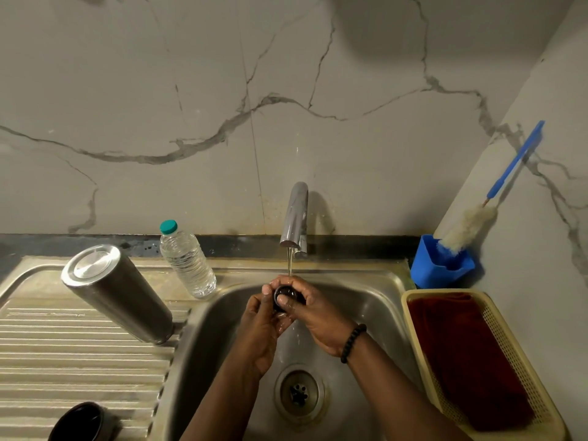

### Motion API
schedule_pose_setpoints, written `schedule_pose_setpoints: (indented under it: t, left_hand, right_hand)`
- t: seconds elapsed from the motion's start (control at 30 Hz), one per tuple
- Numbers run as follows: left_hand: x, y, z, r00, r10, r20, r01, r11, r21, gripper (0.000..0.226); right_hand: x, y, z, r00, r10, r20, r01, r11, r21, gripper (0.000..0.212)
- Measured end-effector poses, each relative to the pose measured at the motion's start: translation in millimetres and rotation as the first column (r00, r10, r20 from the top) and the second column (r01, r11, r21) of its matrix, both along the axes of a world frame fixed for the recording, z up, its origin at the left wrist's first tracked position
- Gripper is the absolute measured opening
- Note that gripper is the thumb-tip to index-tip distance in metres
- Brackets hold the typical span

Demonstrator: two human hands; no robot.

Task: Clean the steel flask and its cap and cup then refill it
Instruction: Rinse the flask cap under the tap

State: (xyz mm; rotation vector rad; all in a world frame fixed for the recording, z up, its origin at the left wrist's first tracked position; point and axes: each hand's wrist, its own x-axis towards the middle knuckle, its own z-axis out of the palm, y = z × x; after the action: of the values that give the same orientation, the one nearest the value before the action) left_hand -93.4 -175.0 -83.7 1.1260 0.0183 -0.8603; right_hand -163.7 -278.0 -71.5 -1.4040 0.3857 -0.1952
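1 cup (81,423), 1 flask (119,292), 2 hands grip cap (286,296).

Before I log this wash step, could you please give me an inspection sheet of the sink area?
Surface: steel sink with ribbed drainboard; tap running.
Job's things: flask upside down on drainboard; dark cup at the near edge; cap under the stream.
Clutter: water bottle; brush in blue holder; basket with red cloth.
Grippers: left hand and right hand both hold the cap.
Cables: nothing seen.
Surroundings: marble-pattern wall.
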Motion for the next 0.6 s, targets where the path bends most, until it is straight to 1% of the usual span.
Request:
schedule_pose_setpoints:
  t: [0.07,0.1,0.17,0.2,0.27,0.3,0.33,0.4,0.5,0.57,0.6]
  left_hand:
    - [1.2,0.6,-1.0,1.000,0.000,-0.011,0.000,1.000,0.008,0.044]
    - [1.4,0.1,-0.7,1.000,0.001,-0.023,-0.001,1.000,0.012,0.043]
    - [2.1,-1.3,-0.7,0.999,0.001,-0.048,-0.001,1.000,0.019,0.047]
    - [1.7,-2.4,-0.3,0.998,0.000,-0.064,0.001,1.000,0.018,0.049]
    - [-0.2,-5.0,2.4,0.995,0.001,-0.095,0.000,1.000,0.009,0.048]
    - [-1.5,-6.0,5.0,0.994,-0.006,-0.108,0.006,1.000,-0.001,0.046]
    - [-2.5,-6.7,7.6,0.993,-0.015,-0.119,0.014,1.000,-0.012,0.043]
    - [-3.6,-8.1,11.2,0.989,-0.021,-0.147,0.016,0.999,-0.035,0.041]
    - [-3.1,-9.4,13.3,0.977,0.005,-0.214,-0.015,0.999,-0.043,0.040]
    - [-2.7,-9.7,12.8,0.967,0.025,-0.255,-0.036,0.999,-0.040,0.040]
    - [-2.9,-9.7,13.1,0.965,0.023,-0.262,-0.033,0.999,-0.036,0.039]
  right_hand:
    - [0.1,-1.1,0.7,0.999,0.036,0.011,-0.037,0.999,0.038,0.044]
    - [1.5,-0.5,0.9,0.999,0.037,0.008,-0.037,0.998,0.042,0.047]
    - [5.8,3.8,-0.9,1.000,-0.015,-0.014,0.015,1.000,-0.015,0.036]
    - [8.6,6.1,-2.1,0.996,-0.087,-0.028,0.085,0.995,-0.047,0.030]
    - [15.7,7.3,-3.2,0.957,-0.282,-0.061,0.276,0.956,-0.096,0.026]
    - [19.0,5.6,-3.8,0.925,-0.373,-0.077,0.359,0.921,-0.149,0.023]
    - [21.1,2.5,-4.4,0.891,-0.447,-0.081,0.419,0.877,-0.236,0.018]
    - [24.1,-7.4,-4.0,0.850,-0.525,-0.055,0.462,0.791,-0.401,0.012]
    - [34.0,-26.6,6.0,0.855,-0.518,0.004,0.433,0.709,-0.556,0.019]
    - [43.4,-39.0,15.9,0.874,-0.483,0.057,0.374,0.593,-0.713,0.027]
    - [48.3,-44.1,21.0,0.904,-0.423,0.069,0.309,0.531,-0.789,0.029]
